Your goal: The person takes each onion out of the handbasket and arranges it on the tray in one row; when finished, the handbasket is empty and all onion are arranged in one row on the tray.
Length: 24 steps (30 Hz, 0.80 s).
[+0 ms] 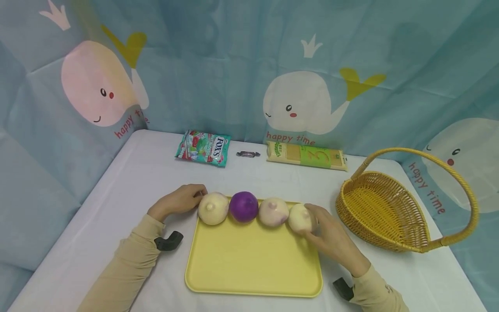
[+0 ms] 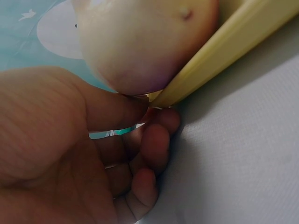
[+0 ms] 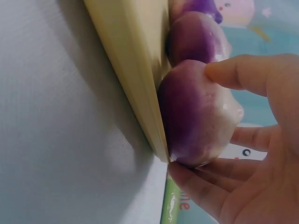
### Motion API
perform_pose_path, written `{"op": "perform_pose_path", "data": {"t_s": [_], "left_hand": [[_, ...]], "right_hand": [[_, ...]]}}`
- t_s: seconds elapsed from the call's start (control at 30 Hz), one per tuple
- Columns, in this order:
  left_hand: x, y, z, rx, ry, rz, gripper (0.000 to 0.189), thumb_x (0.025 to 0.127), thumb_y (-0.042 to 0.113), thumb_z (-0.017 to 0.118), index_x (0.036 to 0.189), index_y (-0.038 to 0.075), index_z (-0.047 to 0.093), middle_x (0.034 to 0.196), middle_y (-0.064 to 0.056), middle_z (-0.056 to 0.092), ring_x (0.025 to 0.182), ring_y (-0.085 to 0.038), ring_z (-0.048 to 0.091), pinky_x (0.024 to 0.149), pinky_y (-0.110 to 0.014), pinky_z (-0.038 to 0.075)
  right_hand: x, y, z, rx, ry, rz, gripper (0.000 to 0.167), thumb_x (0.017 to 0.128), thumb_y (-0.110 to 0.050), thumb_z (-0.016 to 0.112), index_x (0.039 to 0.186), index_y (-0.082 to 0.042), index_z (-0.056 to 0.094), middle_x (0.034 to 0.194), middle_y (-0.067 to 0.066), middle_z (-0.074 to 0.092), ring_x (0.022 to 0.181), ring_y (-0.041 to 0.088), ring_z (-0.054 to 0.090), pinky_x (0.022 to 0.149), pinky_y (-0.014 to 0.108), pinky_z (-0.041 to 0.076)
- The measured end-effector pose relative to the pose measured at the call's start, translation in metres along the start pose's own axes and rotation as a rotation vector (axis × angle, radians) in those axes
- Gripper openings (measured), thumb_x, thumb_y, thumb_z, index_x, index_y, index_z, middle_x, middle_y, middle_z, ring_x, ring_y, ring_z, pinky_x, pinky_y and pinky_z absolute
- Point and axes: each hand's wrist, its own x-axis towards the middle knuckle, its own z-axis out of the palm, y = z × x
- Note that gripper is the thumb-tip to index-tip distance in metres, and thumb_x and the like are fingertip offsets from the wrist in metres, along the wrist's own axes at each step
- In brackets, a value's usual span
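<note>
On a yellow tray (image 1: 253, 260), several turnips stand in a row along the far edge. My left hand (image 1: 181, 199) pinches the tray's far left corner between thumb and fingers, just beside the leftmost white turnip (image 1: 213, 209). A deep purple turnip (image 1: 244, 207) comes after it, then a pale turnip with a purple patch (image 1: 273, 212). With thumb and fingers spread round it, my right hand (image 1: 331, 236) holds the rightmost turnip (image 1: 300, 219) at the far right corner. Its purple and white side (image 3: 196, 112) shows in the right wrist view.
A wicker basket (image 1: 383, 212) with a tall handle stands to the right of the tray. Along the back of the white table lie a teal Fox's candy bag (image 1: 204, 148), one wrapped candy (image 1: 248, 154) and a noodle packet (image 1: 306, 156). A blue whale-print curtain (image 1: 234, 65) hangs behind.
</note>
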Motion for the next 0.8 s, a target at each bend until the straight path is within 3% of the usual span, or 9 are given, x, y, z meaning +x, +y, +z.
{"op": "perform_pose_path", "data": {"t_s": [0.2,0.57,0.8], "left_hand": [[-0.0011,0.0003,-0.0011,-0.009,-0.004,-0.008,0.018,0.097,0.006,0.046,0.1,0.006,0.064,0.085,-0.005,0.06,0.08,-0.017,0.052,0.074,-0.033,0.045],[-0.0015,0.0002,0.0001,-0.01,-0.005,-0.008,0.018,0.097,0.007,0.047,0.1,0.007,0.064,0.083,-0.004,0.06,0.079,-0.016,0.052,0.074,-0.032,0.044],[-0.0007,0.0003,0.0004,-0.01,-0.005,-0.011,0.019,0.097,0.007,0.046,0.101,0.006,0.064,0.084,-0.005,0.061,0.079,-0.017,0.052,0.074,-0.033,0.045]], "right_hand": [[0.0007,0.0018,0.0018,0.014,-0.012,-0.011,0.068,0.084,-0.025,0.077,0.14,-0.003,0.045,0.134,0.016,0.057,0.114,0.03,0.061,0.092,0.047,0.051],[0.0001,0.0036,0.0014,0.036,-0.044,-0.01,0.073,0.086,-0.027,0.074,0.145,-0.003,0.039,0.142,0.019,0.051,0.129,0.037,0.052,0.102,0.052,0.046],[0.0002,0.002,-0.0065,0.022,-0.081,0.053,0.08,0.087,-0.039,0.072,0.149,-0.006,0.034,0.146,0.02,0.046,0.132,0.04,0.048,0.104,0.056,0.042]]}}
